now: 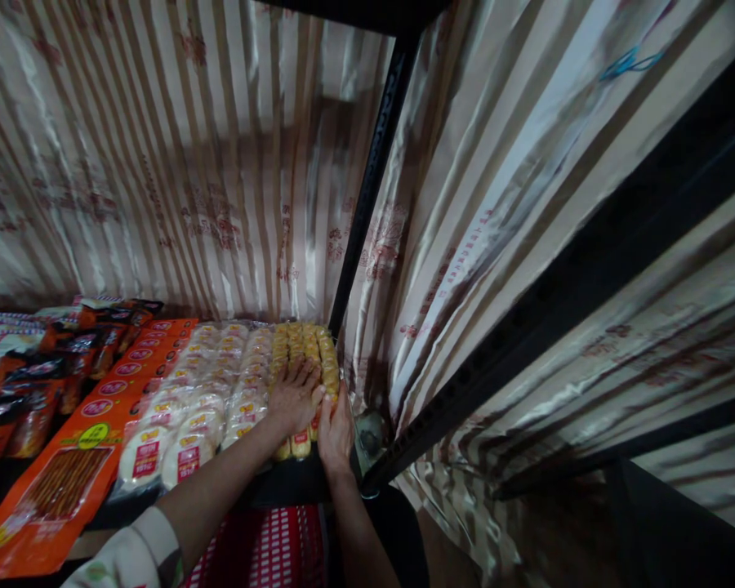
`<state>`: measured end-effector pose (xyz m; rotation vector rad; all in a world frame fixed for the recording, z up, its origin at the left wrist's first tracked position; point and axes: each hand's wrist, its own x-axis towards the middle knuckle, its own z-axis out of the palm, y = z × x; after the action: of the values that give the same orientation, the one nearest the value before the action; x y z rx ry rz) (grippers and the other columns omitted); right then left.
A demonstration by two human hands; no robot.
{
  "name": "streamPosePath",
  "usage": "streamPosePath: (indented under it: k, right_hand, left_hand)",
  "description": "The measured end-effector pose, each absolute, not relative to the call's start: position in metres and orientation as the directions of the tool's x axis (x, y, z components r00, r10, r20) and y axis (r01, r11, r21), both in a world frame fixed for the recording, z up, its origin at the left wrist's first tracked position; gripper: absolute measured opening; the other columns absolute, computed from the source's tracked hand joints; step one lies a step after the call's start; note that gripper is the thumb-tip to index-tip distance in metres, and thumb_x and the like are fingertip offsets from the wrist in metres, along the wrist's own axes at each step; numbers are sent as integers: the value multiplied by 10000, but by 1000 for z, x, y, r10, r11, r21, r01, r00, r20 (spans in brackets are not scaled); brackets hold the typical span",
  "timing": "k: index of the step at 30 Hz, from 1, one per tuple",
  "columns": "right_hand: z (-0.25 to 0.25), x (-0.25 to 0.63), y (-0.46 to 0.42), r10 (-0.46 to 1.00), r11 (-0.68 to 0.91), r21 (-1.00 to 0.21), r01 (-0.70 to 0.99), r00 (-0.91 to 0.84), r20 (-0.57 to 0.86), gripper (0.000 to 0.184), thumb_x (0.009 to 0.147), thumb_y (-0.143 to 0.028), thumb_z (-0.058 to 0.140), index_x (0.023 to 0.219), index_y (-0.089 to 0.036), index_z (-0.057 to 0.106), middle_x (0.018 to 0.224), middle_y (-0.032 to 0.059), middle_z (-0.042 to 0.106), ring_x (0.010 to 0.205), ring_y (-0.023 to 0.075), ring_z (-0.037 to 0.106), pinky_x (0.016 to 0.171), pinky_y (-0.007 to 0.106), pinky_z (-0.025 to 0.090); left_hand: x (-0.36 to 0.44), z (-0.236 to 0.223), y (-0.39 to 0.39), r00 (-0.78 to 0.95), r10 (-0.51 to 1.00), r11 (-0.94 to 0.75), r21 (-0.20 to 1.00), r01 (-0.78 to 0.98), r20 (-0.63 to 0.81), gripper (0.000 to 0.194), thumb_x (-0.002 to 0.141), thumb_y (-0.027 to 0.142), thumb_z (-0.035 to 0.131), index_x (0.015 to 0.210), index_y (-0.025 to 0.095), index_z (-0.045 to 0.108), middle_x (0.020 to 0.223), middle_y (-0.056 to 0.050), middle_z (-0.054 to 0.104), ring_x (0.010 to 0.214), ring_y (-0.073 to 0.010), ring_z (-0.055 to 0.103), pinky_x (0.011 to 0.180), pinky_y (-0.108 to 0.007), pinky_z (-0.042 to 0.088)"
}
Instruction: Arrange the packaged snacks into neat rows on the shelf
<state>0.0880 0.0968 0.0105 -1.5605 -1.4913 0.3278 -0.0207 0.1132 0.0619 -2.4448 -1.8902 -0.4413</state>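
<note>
My left hand (294, 398) lies palm down on rows of yellow, lumpy snacks in clear wrappers (295, 336), its fingers spread over their tops. My right hand (336, 429) is at the right side of these rows, fingers stretched along the outermost one. Its thumb is close to my left thumb, and some of its fingers are partly hidden. Directly left of the yellow rows are rows of round white cakes in clear wrappers (252, 377), with red and yellow labels.
Long orange snack packets (135, 369) overlap left of the white cakes, with orange-and-black bags (37, 388) beyond. A black upright post (376, 163) stands behind the rows. A thick black beam (527, 302) slants across the right. Striped, shiny sheeting (220, 163) hangs behind everything.
</note>
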Motion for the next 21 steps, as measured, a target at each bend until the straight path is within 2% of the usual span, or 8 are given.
streamPosePath:
  k: [5, 8, 11, 15, 21]
  right_hand:
    - [-2, 90, 100, 879, 193, -741, 644, 222, 422, 631, 932, -479, 210, 1320, -41, 447, 1330, 223, 492, 1263, 268, 438, 1023, 443, 360]
    - [-8, 91, 102, 867, 188, -745, 640, 249, 432, 605, 929, -462, 238, 1296, -43, 475, 1322, 220, 502, 1252, 275, 449, 1026, 451, 359]
    - [-11, 91, 103, 863, 195, -753, 629, 256, 436, 574, 929, -425, 245, 1291, -45, 477, 1303, 222, 517, 1236, 269, 466, 1016, 452, 371]
    - [-10, 91, 104, 858, 207, -760, 615, 258, 443, 554, 921, -390, 250, 1306, -50, 456, 1292, 218, 527, 1232, 259, 471, 996, 444, 393]
    - [-6, 90, 102, 883, 208, -748, 631, 209, 421, 548, 909, -359, 261, 1322, -48, 443, 1326, 215, 498, 1245, 253, 457, 1019, 436, 373]
  left_hand:
    - [-20, 65, 122, 218, 950, -257, 162, 953, 222, 529, 946, 458, 270, 1384, 194, 406, 1464, -73, 369, 1387, -272, 232, 1134, -498, 168]
    - [-13, 66, 134, 255, 938, -296, 163, 941, 234, 512, 950, 455, 260, 1388, 227, 394, 1481, -55, 342, 1398, -255, 203, 1136, -513, 149]
    - [-5, 67, 146, 336, 928, -364, 192, 911, 164, 506, 966, 420, 195, 1385, 219, 396, 1481, -57, 340, 1399, -240, 200, 1130, -525, 154]
    - [0, 72, 153, 365, 930, -367, 214, 905, 47, 527, 964, 412, 173, 1397, 191, 375, 1476, -64, 349, 1395, -236, 215, 1125, -503, 178]
    - [-4, 79, 147, 380, 925, -376, 196, 906, 18, 508, 963, 358, 182, 1365, 164, 424, 1457, -77, 383, 1377, -230, 263, 1118, -470, 206]
